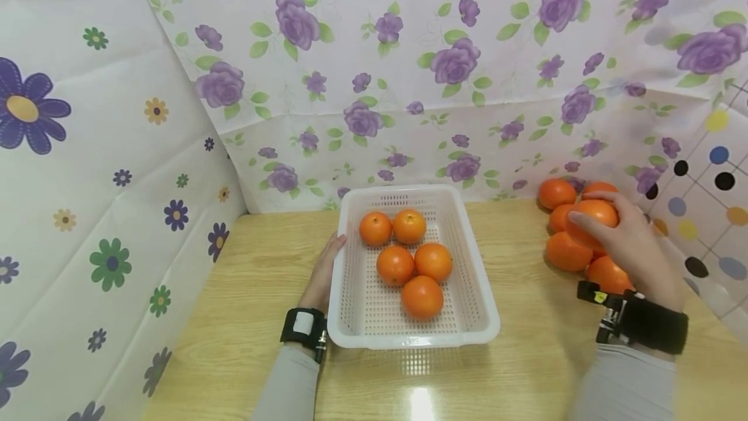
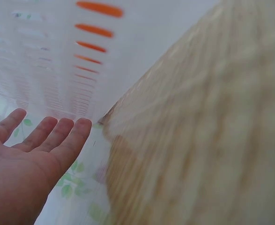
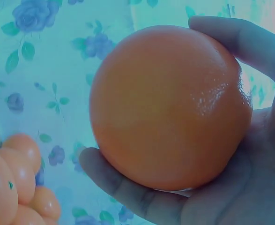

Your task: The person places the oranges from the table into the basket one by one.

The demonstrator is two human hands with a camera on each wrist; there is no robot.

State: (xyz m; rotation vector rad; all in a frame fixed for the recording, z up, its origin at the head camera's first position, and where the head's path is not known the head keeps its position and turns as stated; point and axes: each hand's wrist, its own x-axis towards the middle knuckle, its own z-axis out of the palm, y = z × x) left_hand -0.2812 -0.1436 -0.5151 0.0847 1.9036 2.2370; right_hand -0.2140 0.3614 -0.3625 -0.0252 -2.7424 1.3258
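Observation:
My right hand [image 1: 641, 252] grips an orange [image 1: 600, 214] above a pile at the right. In the right wrist view, the thumb and fingers curl round this large, glossy orange [image 3: 170, 108]. A white perforated plastic basket [image 1: 411, 342] stands on the table with several oranges [image 1: 422, 297] inside. My left hand [image 1: 320, 278] lies along the basket's left wall. Its fingers are nearly straight in the left wrist view, beside the slotted wall [image 2: 53, 61], and orange colour shows through the slots.
The pile of several oranges [image 1: 569, 252] sits at the table's right, partly hidden by my right hand. A wooden table [image 1: 251, 317] carries everything. Flowered cloth [image 1: 374, 83] hangs behind, with more patterned cloth [image 1: 134, 213] at the left and a dotted one [image 1: 710, 213] at the right.

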